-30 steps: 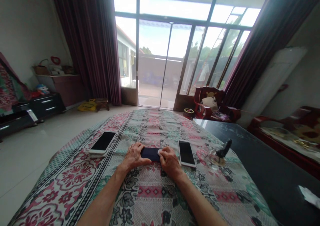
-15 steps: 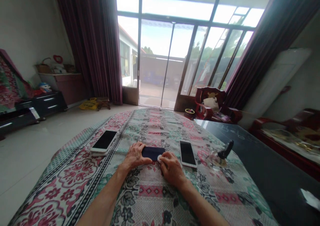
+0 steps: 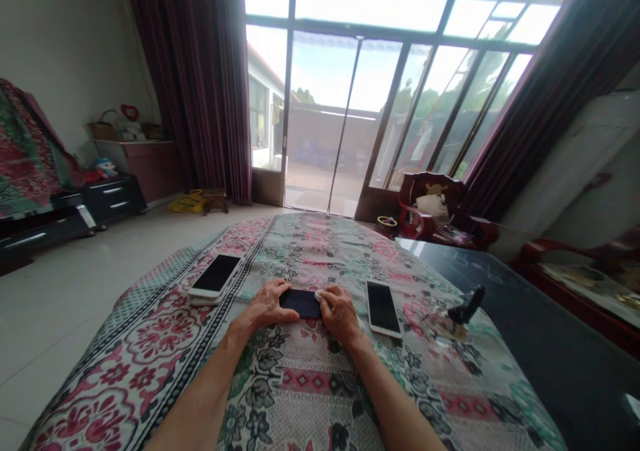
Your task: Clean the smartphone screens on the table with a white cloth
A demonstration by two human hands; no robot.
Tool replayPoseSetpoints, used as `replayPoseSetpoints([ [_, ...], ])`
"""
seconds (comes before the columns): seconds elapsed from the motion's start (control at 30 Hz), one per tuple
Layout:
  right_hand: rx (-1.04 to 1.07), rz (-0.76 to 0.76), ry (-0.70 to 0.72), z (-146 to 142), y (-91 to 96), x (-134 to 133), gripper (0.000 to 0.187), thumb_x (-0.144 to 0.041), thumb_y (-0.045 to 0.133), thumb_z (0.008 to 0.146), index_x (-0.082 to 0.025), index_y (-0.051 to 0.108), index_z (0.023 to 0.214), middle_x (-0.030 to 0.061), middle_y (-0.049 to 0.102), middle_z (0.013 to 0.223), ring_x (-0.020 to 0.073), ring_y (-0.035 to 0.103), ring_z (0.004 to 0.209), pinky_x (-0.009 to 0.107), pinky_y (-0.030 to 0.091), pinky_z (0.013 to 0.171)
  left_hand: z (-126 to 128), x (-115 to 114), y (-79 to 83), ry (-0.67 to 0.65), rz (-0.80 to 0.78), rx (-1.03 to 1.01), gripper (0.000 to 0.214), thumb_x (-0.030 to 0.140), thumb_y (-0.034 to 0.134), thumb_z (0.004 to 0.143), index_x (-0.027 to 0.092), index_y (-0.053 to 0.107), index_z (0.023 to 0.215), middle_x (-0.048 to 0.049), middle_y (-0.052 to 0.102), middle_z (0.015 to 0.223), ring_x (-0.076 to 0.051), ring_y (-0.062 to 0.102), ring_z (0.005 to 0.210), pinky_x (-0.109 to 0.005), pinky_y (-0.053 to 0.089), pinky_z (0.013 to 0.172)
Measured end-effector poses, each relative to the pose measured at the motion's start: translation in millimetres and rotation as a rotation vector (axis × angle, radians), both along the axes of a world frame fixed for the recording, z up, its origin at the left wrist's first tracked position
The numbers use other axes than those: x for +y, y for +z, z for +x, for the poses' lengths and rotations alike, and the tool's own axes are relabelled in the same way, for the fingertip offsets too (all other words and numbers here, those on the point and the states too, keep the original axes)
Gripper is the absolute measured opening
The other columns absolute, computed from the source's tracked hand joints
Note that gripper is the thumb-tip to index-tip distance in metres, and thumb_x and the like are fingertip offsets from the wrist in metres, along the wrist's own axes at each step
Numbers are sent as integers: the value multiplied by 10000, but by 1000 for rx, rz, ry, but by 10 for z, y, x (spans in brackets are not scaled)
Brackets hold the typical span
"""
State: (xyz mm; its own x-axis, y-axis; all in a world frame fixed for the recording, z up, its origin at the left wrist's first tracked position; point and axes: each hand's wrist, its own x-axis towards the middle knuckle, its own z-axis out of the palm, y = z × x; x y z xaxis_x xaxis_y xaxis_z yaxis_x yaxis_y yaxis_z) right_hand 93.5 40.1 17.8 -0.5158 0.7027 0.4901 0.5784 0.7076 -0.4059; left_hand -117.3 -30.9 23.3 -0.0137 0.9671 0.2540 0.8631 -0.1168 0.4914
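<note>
A dark phone (image 3: 301, 304) lies sideways on the patterned tablecloth (image 3: 305, 381), between my two hands. My left hand (image 3: 267, 304) grips its left end, thumb along the near edge and fingers at the far edge. Pinched in my right hand (image 3: 341, 312) is a small white wad (image 3: 319, 295), pressed on the phone's right end. The wad is mostly hidden by my fingers, so its material is unclear. To the right lies a white phone with a black screen (image 3: 384, 308). Another white phone (image 3: 217, 274) rests on the left, seemingly on top of something pale.
A clear bottle with a black top (image 3: 465, 306) stands on the cloth at the right. Beyond it is a dark table (image 3: 540, 331). A red wooden chair (image 3: 417, 221) stands near the glass door (image 3: 320, 124). A yellow bag (image 3: 187, 202) lies on the floor.
The white wad and my right hand have moved from the phone's near right corner toward its far edge. My left hand keeps its grip. The whole view has shifted slightly.
</note>
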Motion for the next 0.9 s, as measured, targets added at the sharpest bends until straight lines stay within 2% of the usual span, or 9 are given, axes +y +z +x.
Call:
replayPoseSetpoints([
  [0.17, 2, -6, -16, 11, -7, -8, 251, -214, 466, 941, -230, 707, 1011, 48, 650, 1027, 182, 565, 986, 299, 404, 940, -151, -48, 52, 17, -18, -59, 604, 471, 754, 617, 207, 655, 1151, -81, 602, 1235, -282, 532, 1165, -378, 398, 1039],
  [0.43, -27, -9, -13, 11, 32, -58, 250, -191, 469, 933, -218, 701, 1022, 55, 634, 1038, 188, 545, 1008, 301, 403, 946, -170, -11, -50, -2, 12, -26, 642, 478, 763, 616, 179, 656, 1174, -97, 602, 1229, -289, 526, 1168, -357, 405, 1029],
  [0.7, -30, 14, 76, 135, 65, -360, 245, -194, 461, 937, -244, 681, 1031, 49, 621, 1035, 195, 522, 1002, 312, 418, 920, -154, -16, -15, 11, -5, -46, 642, 500, 765, 600, 220, 662, 1168, -100, 604, 1225, -294, 532, 1147, -363, 422, 1009],
  [0.9, -62, 32, 108, 171, 73, -520, 260, -155, 483, 902, -258, 653, 1070, 44, 619, 1059, 197, 522, 1009, 331, 406, 934, -129, -39, 8, 26, 9, -73, 651, 459, 769, 593, 203, 647, 1178, -89, 604, 1216, -289, 528, 1141, -374, 427, 1001],
])
